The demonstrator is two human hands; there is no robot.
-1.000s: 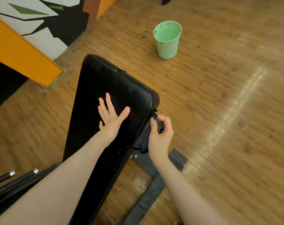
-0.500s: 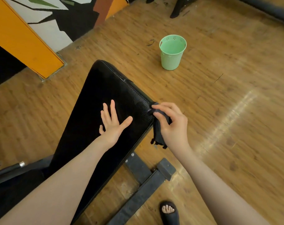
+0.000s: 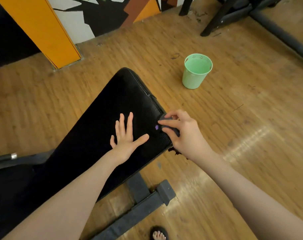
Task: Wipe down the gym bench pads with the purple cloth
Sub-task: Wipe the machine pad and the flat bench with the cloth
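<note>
Looking down from the head camera, I see nearest to me a toe-bared foot in a dark sandal at the bottom edge, on the worn wooden plank floor. Just beyond it lies the dark grey metal base bar of the bench frame, running diagonally under the pad.

My two forearms reach forward from the bottom corners. The left hand lies flat on the long black leather-look bench pad, fingers straight and spread, thumb out to the right, holding nothing. The right hand sits just beside it at the pad's right edge, apart from the left hand, its fingers curled and pinching the dark purple cloth. The cloth is bunched small against the stitched edge of the pad; a bit of brighter purple shows below the fingertips and a dark scrap hangs under the wrist, off the pad's side.

On the left, a black bar with a silver collar pokes in beside the bench.

Farther out, a pale green perforated plastic bucket stands upright on the floor, well apart from the pad. Beyond it are an orange panel, a wall painted in black, white and rust shapes, and black equipment legs at top right.
</note>
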